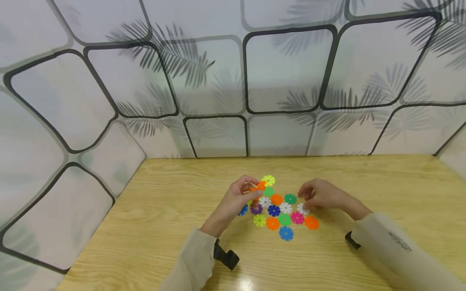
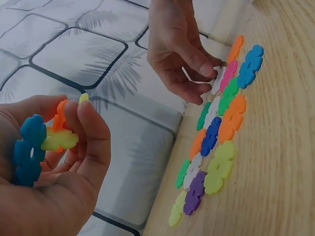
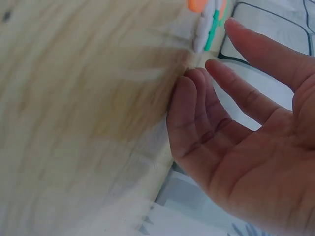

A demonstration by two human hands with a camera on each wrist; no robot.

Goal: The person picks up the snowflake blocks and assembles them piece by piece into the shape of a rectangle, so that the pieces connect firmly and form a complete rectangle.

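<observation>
In the left wrist view my left hand (image 2: 64,196) grips a small joined cluster of notched plastic snowflake discs: a blue disc (image 2: 28,152), a yellow disc (image 2: 61,140) and an orange disc (image 2: 59,117), partly hidden by the fingers. The head view puts this left hand (image 1: 236,198) at the left end of a flat patch of similar discs. Over the patch's right end is my right hand (image 1: 324,196), its fingertips close to a white disc (image 1: 303,208). From the right wrist, its fingers look loosely bent, with a gap between thumb and index finger and nothing held.
Several loose discs lie flat on the wooden table, among them a pink disc (image 1: 297,218), a purple disc (image 1: 256,209) and, nearest me, a blue disc (image 1: 286,233). A yellow disc (image 1: 268,180) lies at the far side. Behind the table (image 1: 127,242) hangs a patterned curtain (image 1: 214,135).
</observation>
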